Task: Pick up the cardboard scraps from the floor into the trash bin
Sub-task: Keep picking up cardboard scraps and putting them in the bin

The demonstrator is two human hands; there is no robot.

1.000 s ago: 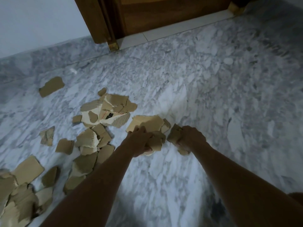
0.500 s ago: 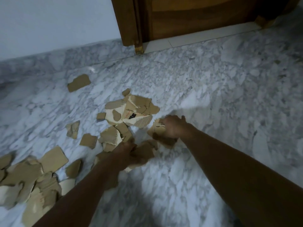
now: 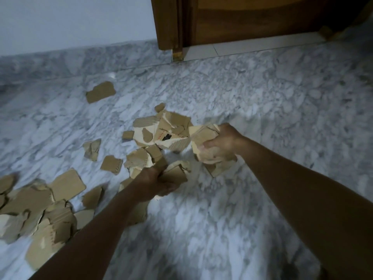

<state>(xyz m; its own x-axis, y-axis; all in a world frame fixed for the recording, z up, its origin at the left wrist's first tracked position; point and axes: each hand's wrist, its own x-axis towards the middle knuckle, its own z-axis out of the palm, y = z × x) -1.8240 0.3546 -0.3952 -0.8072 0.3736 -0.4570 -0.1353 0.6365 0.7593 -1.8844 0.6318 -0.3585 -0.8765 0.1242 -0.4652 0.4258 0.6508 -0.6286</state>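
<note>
Torn cardboard scraps [image 3: 161, 130] are seen strewn over a marble floor [image 3: 262, 110], from a heap [image 3: 36, 211] at the near left to a lone piece [image 3: 100, 91] farther off. One bunch [image 3: 202, 134] is clutched in the right hand [image 3: 221, 143], fingers curled round it. A second bunch [image 3: 174, 174] is gripped in the left hand [image 3: 157, 182], nearer and to the left. A wooden door [image 3: 252, 19] and white wall [image 3: 70, 21] are seen at the far edge.
</note>
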